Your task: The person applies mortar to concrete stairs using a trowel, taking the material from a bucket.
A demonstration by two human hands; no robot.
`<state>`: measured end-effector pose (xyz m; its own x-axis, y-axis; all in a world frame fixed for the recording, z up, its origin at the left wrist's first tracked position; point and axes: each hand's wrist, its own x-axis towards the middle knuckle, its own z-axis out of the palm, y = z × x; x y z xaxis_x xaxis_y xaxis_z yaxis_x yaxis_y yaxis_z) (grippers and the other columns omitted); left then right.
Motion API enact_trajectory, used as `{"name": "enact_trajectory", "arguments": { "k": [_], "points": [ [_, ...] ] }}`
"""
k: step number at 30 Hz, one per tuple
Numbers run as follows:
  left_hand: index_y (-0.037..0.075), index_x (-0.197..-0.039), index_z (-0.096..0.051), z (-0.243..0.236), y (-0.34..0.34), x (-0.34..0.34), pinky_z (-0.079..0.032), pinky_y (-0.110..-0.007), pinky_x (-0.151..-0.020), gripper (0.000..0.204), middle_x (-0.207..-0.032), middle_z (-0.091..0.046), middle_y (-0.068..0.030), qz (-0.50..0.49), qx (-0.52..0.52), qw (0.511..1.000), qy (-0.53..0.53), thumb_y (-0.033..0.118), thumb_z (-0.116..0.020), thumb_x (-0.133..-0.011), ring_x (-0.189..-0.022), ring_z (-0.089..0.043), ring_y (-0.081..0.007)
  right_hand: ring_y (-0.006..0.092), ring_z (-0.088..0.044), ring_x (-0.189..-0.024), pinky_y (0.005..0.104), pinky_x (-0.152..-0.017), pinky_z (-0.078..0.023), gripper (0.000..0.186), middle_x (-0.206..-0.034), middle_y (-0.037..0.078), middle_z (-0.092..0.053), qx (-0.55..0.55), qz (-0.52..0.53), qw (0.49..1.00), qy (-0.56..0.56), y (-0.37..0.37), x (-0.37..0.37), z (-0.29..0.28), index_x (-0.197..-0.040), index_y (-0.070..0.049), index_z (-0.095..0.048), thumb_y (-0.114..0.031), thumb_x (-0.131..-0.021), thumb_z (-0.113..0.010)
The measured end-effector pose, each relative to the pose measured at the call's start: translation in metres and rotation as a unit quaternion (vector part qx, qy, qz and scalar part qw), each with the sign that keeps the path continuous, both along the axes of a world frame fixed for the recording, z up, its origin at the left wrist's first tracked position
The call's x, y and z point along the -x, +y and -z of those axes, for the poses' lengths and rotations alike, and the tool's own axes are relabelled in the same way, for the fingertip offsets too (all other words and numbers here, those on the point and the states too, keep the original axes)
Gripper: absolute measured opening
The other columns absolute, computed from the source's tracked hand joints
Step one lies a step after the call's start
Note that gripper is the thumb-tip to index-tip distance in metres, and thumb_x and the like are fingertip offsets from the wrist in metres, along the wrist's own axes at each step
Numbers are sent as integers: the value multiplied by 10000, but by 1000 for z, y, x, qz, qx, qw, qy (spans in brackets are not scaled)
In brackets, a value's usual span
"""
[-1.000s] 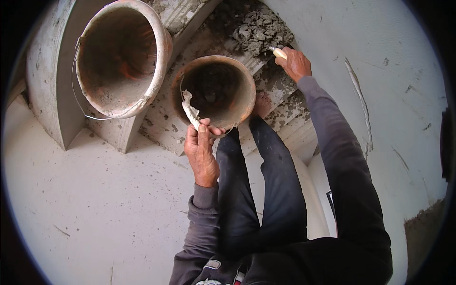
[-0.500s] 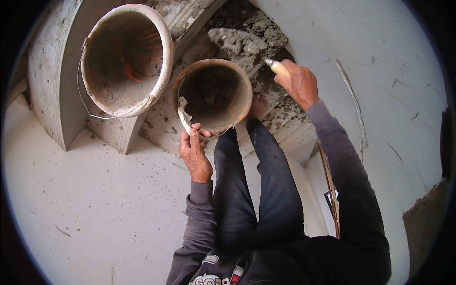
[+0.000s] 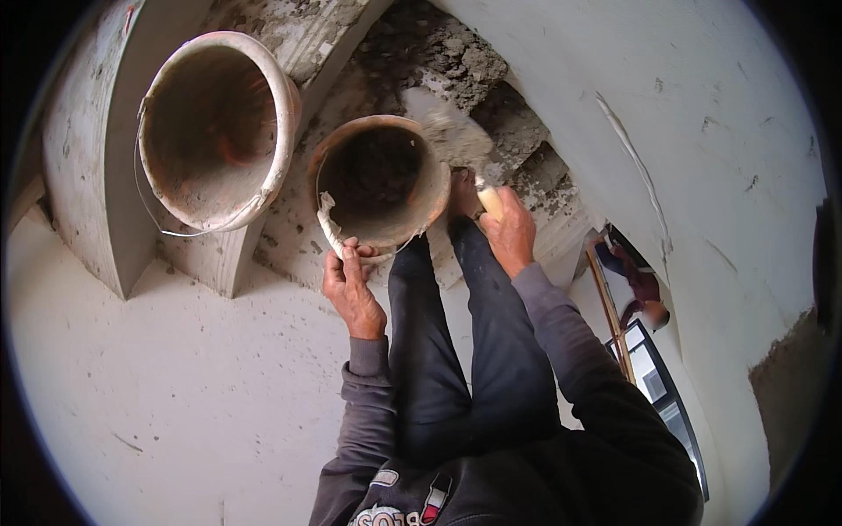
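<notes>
Pale, spattered wall (image 3: 175, 377) adjoins mortar-stained steps (image 3: 285, 237). Left hand (image 3: 355, 298): grip closed on the wrapped handle (image 3: 330, 223) of the small bucket (image 3: 434, 188), at the steps; base support not visible. Right hand (image 3: 511, 232): grip closed round a trowel (image 3: 489, 202) by its pale handle, blurred blade (image 3: 452, 131) just beside the bucket. Judged stiff, heavier when loaded; best held by these handles. Small bucket: dark inside, contents indistinct. Large bucket (image 3: 285, 114), alongside: residue-coated. Grey mortar (image 3: 465, 70) lies heaped beyond.
</notes>
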<state>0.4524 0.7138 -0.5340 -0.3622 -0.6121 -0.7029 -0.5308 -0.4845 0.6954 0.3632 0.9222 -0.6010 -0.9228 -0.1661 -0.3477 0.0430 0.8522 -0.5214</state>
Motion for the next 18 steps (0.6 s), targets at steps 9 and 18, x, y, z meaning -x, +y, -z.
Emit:
{"name": "enact_trajectory", "arguments": {
  "k": [9, 18],
  "points": [
    [-21, -1294, -439, 3, 39, -67, -443, -403, -907, 513, -1183, -523, -189, 369, 180, 904, -120, 339, -542, -945, -1092, -536, -305, 168, -491, -528, 297, -445, -398, 223, -687, 70, -520, 93, 330, 927, -151, 51, -21, 95, -908, -55, -494, -57, -715, -605],
    [3, -1267, -464, 7, 55, -68, -452, -465, -874, 565, -1200, -506, -213, 588, 176, 762, -204, 395, -593, -882, -1058, -537, -412, 453, -604, -866, 483, -751, -485, 291, -886, 275, -618, 12, 311, 947, -85, -25, 40, 103, -934, -19, -499, -88, -693, -646]
  ]
}}
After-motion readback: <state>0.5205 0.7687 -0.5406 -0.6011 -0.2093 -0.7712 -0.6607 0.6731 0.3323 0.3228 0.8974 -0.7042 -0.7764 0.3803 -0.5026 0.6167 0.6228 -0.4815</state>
